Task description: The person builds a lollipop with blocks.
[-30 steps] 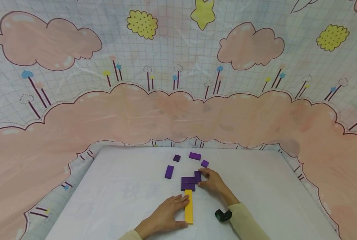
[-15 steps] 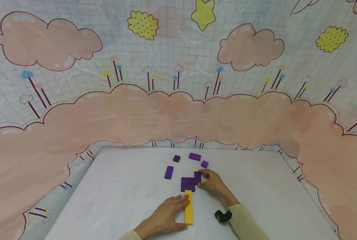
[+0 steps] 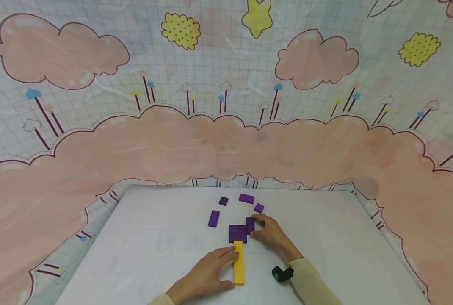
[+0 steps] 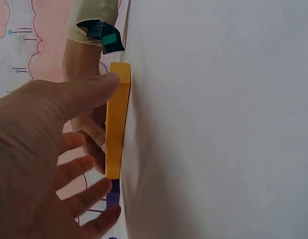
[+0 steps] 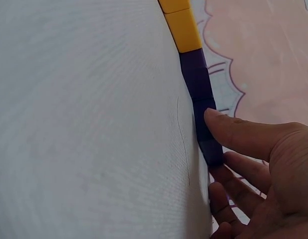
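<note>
A long yellow block point(image 3: 239, 264) lies on the white table, its far end against two stacked-looking purple blocks point(image 3: 238, 234). Loosely spread, the fingers of my left hand point(image 3: 207, 271) lie along its left side; in the left wrist view the thumb point(image 4: 101, 88) overlaps its near end. Another purple block point(image 3: 250, 225) stands lengthwise against the right side of that purple pair. My right hand point(image 3: 271, 233) pinches this one between thumb and forefinger at its two ends. In the right wrist view the thumb point(image 5: 243, 134) covers part of the dark purple block point(image 5: 211, 149).
Beyond the hands lie loose purple pieces: an oblong block point(image 3: 214, 218) at left, a dark small block point(image 3: 223, 201), another oblong block point(image 3: 247, 198) and a small block point(image 3: 259, 208). A dark wrist device point(image 3: 282, 274) sits by the right cuff. Patterned cloth point(image 3: 226, 148) surrounds the table point(image 3: 135, 254).
My left hand has shifted slightly left and its fingers have eased from the yellow block. The right hand keeps its pinch on the purple block, and the blocks stay in place.
</note>
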`<action>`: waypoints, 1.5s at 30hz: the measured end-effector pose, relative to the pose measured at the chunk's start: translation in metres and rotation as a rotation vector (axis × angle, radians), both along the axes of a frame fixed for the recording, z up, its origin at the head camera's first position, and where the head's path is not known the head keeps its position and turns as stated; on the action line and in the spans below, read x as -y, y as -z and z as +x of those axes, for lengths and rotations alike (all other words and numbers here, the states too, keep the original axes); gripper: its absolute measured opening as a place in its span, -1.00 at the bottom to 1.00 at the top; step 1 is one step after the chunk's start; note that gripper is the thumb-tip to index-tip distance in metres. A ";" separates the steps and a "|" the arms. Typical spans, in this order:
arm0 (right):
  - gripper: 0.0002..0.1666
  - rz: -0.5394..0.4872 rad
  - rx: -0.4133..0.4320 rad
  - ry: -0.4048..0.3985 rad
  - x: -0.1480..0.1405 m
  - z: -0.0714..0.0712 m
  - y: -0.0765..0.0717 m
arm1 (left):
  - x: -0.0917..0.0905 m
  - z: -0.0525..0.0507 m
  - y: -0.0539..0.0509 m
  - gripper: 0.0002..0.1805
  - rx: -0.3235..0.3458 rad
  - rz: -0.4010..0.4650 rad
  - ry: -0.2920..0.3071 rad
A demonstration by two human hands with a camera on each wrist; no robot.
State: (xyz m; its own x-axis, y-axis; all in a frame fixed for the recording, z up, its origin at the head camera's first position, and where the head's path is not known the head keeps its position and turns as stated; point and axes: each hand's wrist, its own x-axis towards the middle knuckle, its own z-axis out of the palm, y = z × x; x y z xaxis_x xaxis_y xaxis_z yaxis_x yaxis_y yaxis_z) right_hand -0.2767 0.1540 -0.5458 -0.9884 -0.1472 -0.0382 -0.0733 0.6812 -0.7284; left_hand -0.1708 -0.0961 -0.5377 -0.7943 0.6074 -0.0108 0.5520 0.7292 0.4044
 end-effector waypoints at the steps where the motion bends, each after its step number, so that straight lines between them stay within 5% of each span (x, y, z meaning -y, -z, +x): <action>1: -0.31 -0.003 0.004 0.004 0.000 0.000 0.000 | 0.001 0.000 -0.002 -0.23 -0.018 0.007 0.002; 9: -0.31 -0.012 0.016 0.011 -0.001 -0.001 -0.001 | 0.012 -0.005 -0.013 -0.38 -0.026 0.109 -0.072; 20: -0.31 -0.012 0.029 0.012 -0.002 0.002 0.002 | 0.036 -0.026 -0.016 -0.44 -0.164 0.258 -0.183; 28: -0.32 -0.014 0.036 0.013 -0.001 0.005 0.003 | 0.048 -0.040 -0.021 -0.44 -0.155 0.324 -0.290; 36: -0.31 -0.034 0.035 0.005 -0.001 0.004 0.000 | 0.051 -0.063 -0.024 -0.46 -0.208 0.440 -0.275; 39: -0.31 -0.031 0.029 -0.002 -0.002 0.005 -0.001 | 0.051 -0.070 -0.024 -0.45 -0.185 0.459 -0.279; 45: -0.31 -0.036 0.026 0.002 -0.002 0.005 -0.002 | 0.052 -0.082 -0.021 -0.37 -0.021 0.463 -0.325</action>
